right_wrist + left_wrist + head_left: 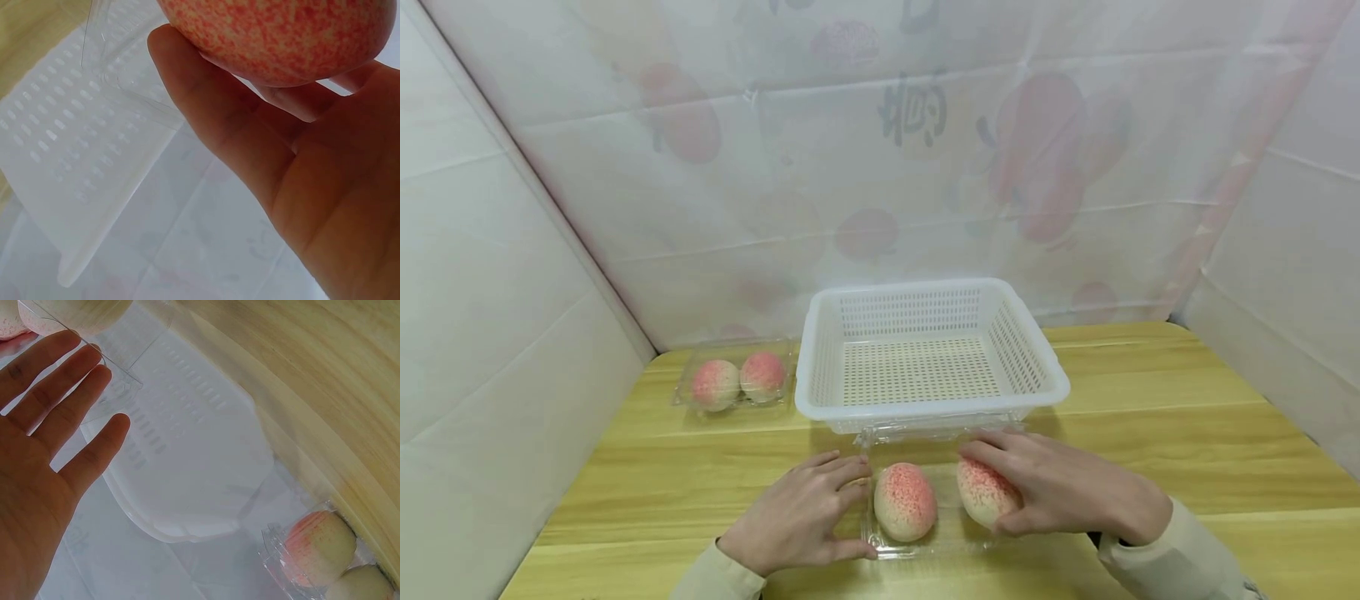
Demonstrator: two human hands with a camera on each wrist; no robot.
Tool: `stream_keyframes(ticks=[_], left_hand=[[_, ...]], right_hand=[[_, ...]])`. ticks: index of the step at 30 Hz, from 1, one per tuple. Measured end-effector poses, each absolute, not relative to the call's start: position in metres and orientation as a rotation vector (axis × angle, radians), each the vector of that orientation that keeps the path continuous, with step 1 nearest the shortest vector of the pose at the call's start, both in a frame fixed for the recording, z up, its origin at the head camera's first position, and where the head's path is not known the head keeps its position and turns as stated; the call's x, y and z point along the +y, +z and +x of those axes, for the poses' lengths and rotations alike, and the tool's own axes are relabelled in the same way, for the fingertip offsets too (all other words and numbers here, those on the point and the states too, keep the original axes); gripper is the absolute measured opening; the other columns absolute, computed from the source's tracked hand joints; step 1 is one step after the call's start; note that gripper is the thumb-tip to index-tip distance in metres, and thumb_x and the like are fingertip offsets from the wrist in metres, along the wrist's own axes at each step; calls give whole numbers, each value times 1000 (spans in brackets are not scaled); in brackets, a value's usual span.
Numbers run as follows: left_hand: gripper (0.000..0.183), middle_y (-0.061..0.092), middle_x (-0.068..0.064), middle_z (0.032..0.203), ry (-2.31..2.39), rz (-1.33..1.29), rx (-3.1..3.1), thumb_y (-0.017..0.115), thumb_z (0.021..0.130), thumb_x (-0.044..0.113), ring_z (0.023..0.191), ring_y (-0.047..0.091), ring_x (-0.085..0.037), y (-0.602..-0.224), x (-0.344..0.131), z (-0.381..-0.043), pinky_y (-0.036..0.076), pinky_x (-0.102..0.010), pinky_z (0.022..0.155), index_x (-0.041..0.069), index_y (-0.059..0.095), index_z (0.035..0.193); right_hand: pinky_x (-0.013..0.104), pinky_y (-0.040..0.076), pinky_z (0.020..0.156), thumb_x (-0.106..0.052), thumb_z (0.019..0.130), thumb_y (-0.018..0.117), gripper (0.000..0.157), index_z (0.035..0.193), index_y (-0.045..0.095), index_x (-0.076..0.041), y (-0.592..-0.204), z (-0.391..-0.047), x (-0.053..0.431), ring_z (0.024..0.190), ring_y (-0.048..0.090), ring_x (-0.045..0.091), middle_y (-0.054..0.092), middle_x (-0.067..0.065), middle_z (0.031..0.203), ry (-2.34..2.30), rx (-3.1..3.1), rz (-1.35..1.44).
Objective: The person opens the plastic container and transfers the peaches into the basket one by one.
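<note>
My right hand (1048, 483) grips a pink-and-cream peach (987, 492) at the right side of a clear plastic clamshell box (943, 546). In the right wrist view the speckled peach (287, 37) fills the space between thumb and fingers. A second peach (905, 502) sits in the left half of the box. My left hand (808, 512) lies along the box's left side, its fingertips at the edge. Straight, spread fingers of the left hand (56, 412) show in the left wrist view, by the clear plastic. The box's right end is hidden behind my right hand.
Just behind the box stands a white perforated plastic basket (931, 408). Another clear box (681, 396) with two peaches (716, 385) is at the back left of the wooden table (1165, 450). Printed white curtains (805, 175) enclose the table's back and sides.
</note>
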State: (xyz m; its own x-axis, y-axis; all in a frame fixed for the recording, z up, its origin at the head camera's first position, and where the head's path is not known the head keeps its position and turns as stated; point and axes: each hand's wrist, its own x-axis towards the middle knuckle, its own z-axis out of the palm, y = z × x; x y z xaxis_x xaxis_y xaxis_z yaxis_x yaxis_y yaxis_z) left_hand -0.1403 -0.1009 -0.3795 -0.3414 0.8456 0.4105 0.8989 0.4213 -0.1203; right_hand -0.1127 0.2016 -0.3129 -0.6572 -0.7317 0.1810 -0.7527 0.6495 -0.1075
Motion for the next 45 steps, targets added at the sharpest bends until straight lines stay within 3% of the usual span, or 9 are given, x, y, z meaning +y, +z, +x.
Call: stream_keyframes(ticks=[16, 38, 45], left_hand=[[50, 60, -2, 106, -182, -1488, -2260, 64, 73, 59, 102, 55, -15, -379, -102, -140, 46, -40, 90, 12, 68, 91], [53, 60, -2, 106, -195, -1490, -2284, 62, 74, 60, 101, 56, -16, -380, -101, -140, 46, -40, 90, 11, 69, 93], [53, 60, -3, 106, -189, -1489, -2285, 62, 74, 60, 102, 56, -16, -380, -101, -140, 46, -40, 90, 11, 69, 93]], right_hand=[[35, 48, 78, -45, 72, 71, 65, 124, 52, -11, -306, -109, 214, 101, 52, 16, 48, -2, 122, 344, -2850, 1192], [23, 46, 70, -38, 69, 74, 64, 126, 47, -26, -300, -107, 228, 93, 47, 4, 46, -14, 119, 517, -2899, 1249], [24, 46, 70, -41, 68, 74, 66, 126, 48, -23, -300, -109, 233, 94, 48, 5, 48, -11, 118, 497, -2912, 1267]])
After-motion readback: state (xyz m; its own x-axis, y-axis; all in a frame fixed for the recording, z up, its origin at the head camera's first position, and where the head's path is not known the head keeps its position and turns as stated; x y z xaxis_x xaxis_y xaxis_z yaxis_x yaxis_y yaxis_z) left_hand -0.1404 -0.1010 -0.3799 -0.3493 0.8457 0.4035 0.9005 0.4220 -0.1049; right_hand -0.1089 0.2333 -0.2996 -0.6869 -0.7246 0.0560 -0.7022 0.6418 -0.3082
